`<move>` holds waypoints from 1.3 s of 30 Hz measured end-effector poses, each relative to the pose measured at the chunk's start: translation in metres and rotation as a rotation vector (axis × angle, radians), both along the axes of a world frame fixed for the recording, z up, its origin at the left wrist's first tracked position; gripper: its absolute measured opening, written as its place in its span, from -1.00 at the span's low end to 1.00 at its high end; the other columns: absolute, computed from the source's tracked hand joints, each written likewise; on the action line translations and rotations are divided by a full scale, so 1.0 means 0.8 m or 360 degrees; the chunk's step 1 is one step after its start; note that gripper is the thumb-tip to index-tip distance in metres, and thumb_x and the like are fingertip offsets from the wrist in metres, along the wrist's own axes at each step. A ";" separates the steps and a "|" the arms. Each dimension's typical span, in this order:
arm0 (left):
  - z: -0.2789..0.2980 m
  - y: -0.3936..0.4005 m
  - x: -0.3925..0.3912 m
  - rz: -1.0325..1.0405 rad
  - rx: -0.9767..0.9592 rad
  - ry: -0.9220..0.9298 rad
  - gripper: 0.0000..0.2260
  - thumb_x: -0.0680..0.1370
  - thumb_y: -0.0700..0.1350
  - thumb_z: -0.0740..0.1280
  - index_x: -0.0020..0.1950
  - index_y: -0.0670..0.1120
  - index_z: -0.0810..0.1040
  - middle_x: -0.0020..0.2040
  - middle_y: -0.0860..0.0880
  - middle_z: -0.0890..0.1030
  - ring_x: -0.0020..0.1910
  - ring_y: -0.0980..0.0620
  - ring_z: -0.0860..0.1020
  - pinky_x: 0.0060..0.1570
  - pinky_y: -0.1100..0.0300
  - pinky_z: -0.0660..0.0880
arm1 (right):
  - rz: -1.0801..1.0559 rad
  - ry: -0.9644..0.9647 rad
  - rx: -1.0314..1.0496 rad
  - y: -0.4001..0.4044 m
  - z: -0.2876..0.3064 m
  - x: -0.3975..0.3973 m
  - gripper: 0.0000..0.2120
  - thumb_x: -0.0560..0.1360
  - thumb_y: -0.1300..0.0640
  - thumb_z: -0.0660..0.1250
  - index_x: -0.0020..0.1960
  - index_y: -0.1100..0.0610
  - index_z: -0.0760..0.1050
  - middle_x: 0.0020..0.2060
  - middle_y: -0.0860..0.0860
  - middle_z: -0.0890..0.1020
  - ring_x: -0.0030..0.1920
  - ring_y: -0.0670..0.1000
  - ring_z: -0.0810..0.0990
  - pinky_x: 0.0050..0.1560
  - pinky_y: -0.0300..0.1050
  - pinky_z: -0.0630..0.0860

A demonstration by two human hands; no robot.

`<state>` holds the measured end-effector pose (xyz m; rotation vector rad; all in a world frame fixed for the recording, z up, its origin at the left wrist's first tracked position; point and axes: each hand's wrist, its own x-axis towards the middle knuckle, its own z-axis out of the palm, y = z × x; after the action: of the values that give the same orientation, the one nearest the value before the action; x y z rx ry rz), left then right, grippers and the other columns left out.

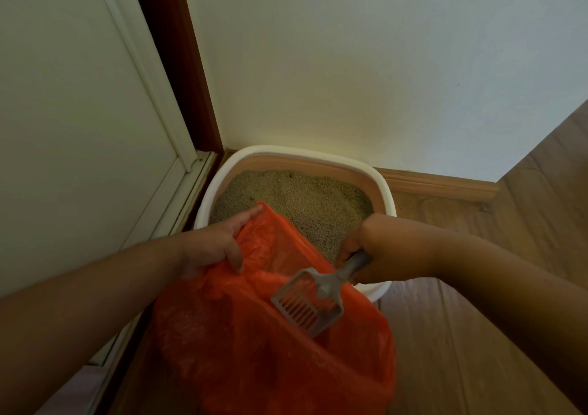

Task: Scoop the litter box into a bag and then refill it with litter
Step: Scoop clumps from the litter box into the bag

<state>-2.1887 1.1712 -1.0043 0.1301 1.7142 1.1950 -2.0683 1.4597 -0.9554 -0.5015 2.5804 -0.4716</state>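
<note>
A white litter box [219, 175] with a tan inner rim stands in the corner, filled with grey-brown litter [305, 201]. In front of it an orange plastic bag [264, 344] hangs open. My left hand [213, 242] grips the bag's rim on its left side, thumb inside the opening. My right hand [356, 242] holds the handle of a grey slotted scoop [305, 303]. The scoop's head is tilted down over the bag's mouth, and it looks empty. My right fingers are mostly hidden behind the wrist.
A white wall [350, 64] rises behind the box, and a white door [70, 112] with a dark brown frame [184, 64] stands to the left. Wooden floor [461, 303] and a wooden baseboard [439, 182] lie to the right.
</note>
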 end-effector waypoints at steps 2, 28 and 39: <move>0.003 0.000 0.002 -0.0006 0.0011 -0.0017 0.01 0.39 -0.64 0.19 0.56 0.32 0.25 0.38 -0.21 0.48 0.20 -0.41 0.60 -0.11 -0.14 0.60 | -0.0098 -0.0038 -0.0070 0.001 0.002 -0.001 -0.79 0.50 0.07 0.50 0.12 -0.06 0.67 -0.06 -0.17 0.71 -0.08 -0.21 0.67 -0.01 -0.19 0.63; -0.025 -0.013 -0.010 -0.0123 -0.0578 0.0466 -0.63 0.50 -0.37 0.35 0.09 0.04 0.76 -0.09 -0.01 0.77 -0.12 -0.03 0.75 0.04 0.05 0.68 | -0.1797 0.0017 -0.0488 0.053 -0.111 -0.048 -0.87 0.48 0.20 0.50 0.02 0.11 0.67 -0.26 0.06 0.74 -0.22 0.05 0.75 -0.15 -0.01 0.72; -0.032 -0.015 -0.011 -0.0109 -0.0554 0.0414 -0.66 0.46 -0.42 0.37 -0.02 -0.03 0.80 -0.09 -0.02 0.77 -0.10 -0.01 0.74 -0.03 0.14 0.67 | -0.1387 0.0186 0.0248 0.088 -0.049 -0.054 -0.72 0.44 -0.16 0.48 -0.16 0.07 0.66 -0.33 0.00 0.70 -0.28 0.01 0.69 -0.19 -0.01 0.69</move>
<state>-2.1977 1.1593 -1.0297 0.1351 2.1023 0.8406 -2.1114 1.5304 -0.9947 0.7075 2.8121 -0.5089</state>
